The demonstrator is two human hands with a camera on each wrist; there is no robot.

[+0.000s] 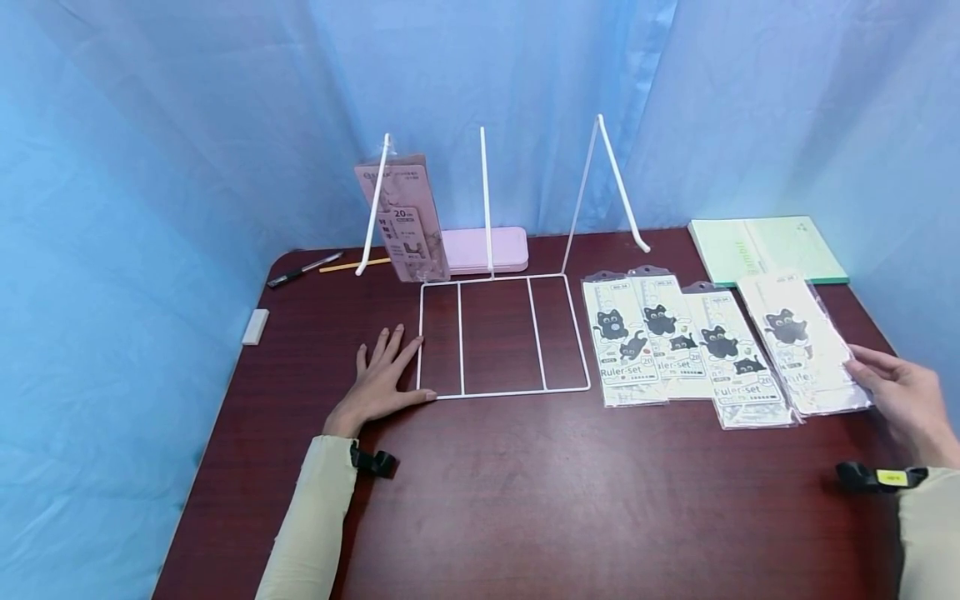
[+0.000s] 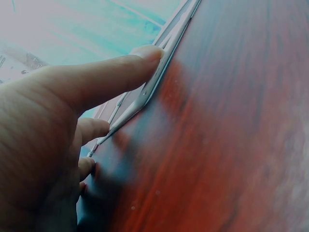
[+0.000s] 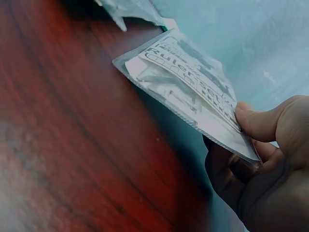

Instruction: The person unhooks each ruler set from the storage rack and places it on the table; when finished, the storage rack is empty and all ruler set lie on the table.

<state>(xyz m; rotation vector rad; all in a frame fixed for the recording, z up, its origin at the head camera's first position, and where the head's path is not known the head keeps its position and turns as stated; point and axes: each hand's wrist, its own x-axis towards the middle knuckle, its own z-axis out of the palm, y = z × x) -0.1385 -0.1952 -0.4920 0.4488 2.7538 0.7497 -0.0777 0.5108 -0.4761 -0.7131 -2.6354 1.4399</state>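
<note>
My right hand [image 1: 907, 404] pinches the lower right corner of a ruler set packet [image 3: 188, 92], thumb on top and fingers beneath, with its edge raised above the table in the right wrist view. The packet has black cat drawings on a white card. Three similar ruler set packets [image 1: 660, 346] lie overlapping to its left. My left hand [image 1: 378, 379] rests with fingers spread at the near left corner of a white wire rack [image 1: 502, 393]. In the left wrist view, the thumb [image 2: 120, 75] touches the rack's front bar. A pink ruler packet [image 1: 408, 221] hangs on the rack's left hook.
Behind the rack lies a pale pink case [image 1: 510, 248]. A pen [image 1: 303, 271], a yellow pencil [image 1: 352, 264] and a white eraser [image 1: 256, 327] are at the left. Green notebooks [image 1: 772, 246] lie at the back right. Blue curtains [image 1: 480, 75] surround the table.
</note>
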